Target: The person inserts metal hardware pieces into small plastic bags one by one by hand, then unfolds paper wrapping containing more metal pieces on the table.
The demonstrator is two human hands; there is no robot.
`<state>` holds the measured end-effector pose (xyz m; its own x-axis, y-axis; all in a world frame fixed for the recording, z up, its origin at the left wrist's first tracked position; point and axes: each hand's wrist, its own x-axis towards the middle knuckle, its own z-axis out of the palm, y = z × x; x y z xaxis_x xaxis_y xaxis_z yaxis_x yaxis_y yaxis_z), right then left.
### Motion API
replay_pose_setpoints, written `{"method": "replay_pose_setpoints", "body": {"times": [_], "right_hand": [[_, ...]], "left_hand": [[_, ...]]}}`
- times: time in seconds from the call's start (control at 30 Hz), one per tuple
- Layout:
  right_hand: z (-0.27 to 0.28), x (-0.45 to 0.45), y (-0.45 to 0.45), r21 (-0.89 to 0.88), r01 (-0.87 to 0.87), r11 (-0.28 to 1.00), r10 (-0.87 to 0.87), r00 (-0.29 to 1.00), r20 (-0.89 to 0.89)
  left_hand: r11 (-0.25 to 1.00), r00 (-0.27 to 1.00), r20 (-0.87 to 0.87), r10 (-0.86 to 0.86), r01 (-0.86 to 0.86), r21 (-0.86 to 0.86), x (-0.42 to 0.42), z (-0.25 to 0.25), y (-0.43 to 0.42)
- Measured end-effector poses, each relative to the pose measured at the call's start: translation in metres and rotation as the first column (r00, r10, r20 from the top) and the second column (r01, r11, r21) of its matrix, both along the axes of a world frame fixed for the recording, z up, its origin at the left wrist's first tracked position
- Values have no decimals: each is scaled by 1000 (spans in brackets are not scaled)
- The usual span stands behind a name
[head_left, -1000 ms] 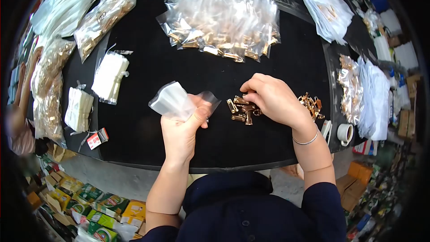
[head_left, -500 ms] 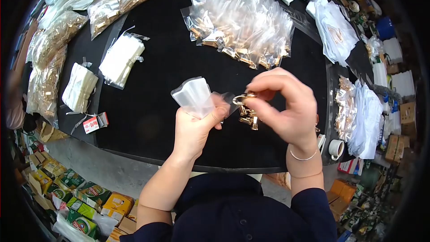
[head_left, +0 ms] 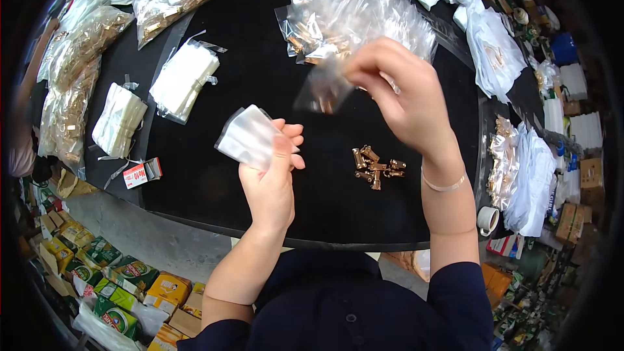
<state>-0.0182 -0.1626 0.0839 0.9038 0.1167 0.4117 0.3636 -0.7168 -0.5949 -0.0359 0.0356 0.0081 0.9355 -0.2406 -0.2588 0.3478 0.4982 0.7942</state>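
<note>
My left hand (head_left: 272,162) grips a stack of small clear plastic bags (head_left: 247,133), thumb pressed on top. Above and to the right, my right hand (head_left: 400,91) pinches the top of one small plastic bag (head_left: 322,91), blurred by motion, with something gold-coloured inside. That bag hangs just short of a large pile of filled clear bags (head_left: 364,10) holding gold metal pieces. Below my right hand, several loose gold metal clasps (head_left: 376,168) lie in a small heap on the black table (head_left: 312,214).
Bundles of clear bags (head_left: 185,81) and a red-and-white box (head_left: 142,173) lie left. Large bags of gold pieces (head_left: 68,110) line the left edge. A tape roll (head_left: 487,220), a bag of gold pieces (head_left: 502,162) and white plastic bags (head_left: 536,182) sit right.
My right hand has moved up from the loose clasps toward the pile and now carries a small bag with a gold piece in it. My left hand has shifted slightly left with the stack.
</note>
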Motion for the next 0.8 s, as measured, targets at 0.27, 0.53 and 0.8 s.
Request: {"method": "replay_pose_setpoints", "body": {"times": [0.27,0.53,0.8], "right_hand": [[-13,-49,12,-168,213,963,-225,972,-60],[-30,-75,16,-395,20,918,-182,908,-377],[5,-62,13,216,137,967,-75,959,-272]], "left_hand": [[986,985,-58,-164,162,-37,-1,3,1],[983,980,-76,-185,183,-24,-4,5,-3],[964,958,-105,-265,264,-26,-4,6,-1]]}}
